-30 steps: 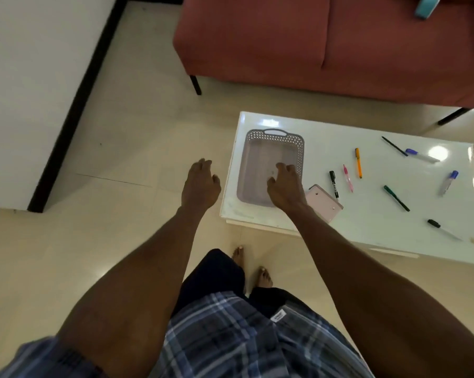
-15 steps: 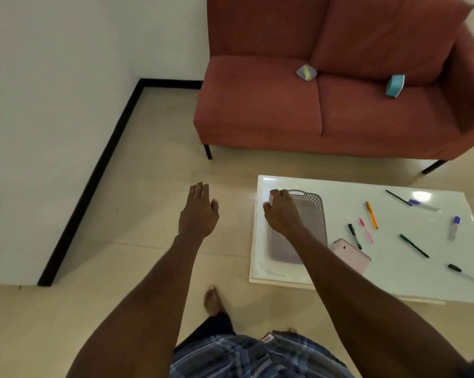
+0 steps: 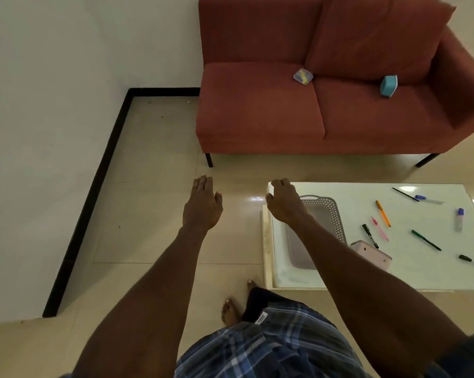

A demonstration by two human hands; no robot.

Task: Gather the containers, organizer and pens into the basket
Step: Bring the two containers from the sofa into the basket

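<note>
Both hands (image 3: 285, 201) open, empty.

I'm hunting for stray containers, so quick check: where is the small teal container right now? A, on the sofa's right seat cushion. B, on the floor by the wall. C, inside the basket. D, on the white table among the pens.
A: the teal container sits on the red sofa, on its right seat cushion against the backrest.

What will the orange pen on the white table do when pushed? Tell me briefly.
The orange pen looks slim and round, so it will probably roll on the glossy white table. It seems light and stiff, likely skidding easily. Nothing touches it, so little would stop it.
</note>
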